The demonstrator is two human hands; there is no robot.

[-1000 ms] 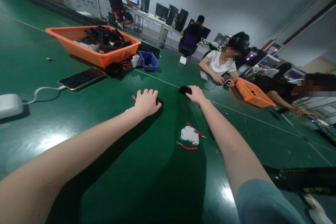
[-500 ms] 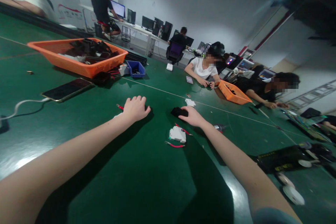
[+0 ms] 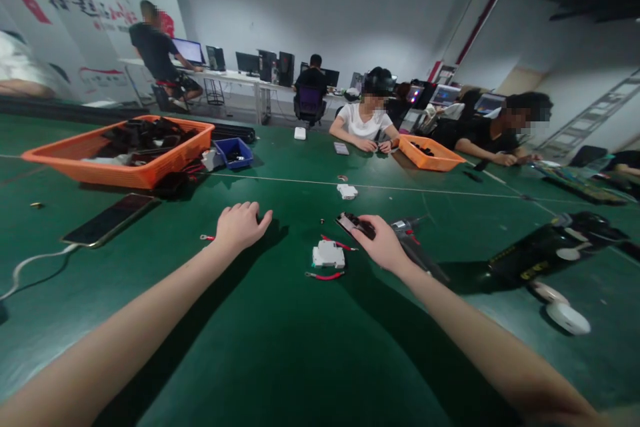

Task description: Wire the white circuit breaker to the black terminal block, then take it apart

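Note:
My right hand (image 3: 384, 244) is closed round a black part (image 3: 356, 225), which is tilted above the green table (image 3: 280, 347). My left hand (image 3: 240, 227) is at the centre left, its fingers curled down and its thumb reaching right; whatever may be under the fingers is hidden. A red wire end (image 3: 207, 238) shows beside the left wrist. Between the hands and nearer to me lies a white module (image 3: 329, 254), with one red wire (image 3: 345, 245) behind it and another (image 3: 326, 276) in front. Farther off is a second white module (image 3: 347, 191).
An orange basket (image 3: 120, 177) of black parts, a blue bin (image 3: 234, 153) and a phone (image 3: 107, 220) are on the left. A power drill (image 3: 417, 250) lies beside my right hand, with a black cylinder (image 3: 535, 257) farther right. Two people work across the table near another orange basket (image 3: 435, 159).
My right hand has turned the black part, so a lighter face shows. A small dark piece is now visible on the table left of it. The view has tilted and shifted.

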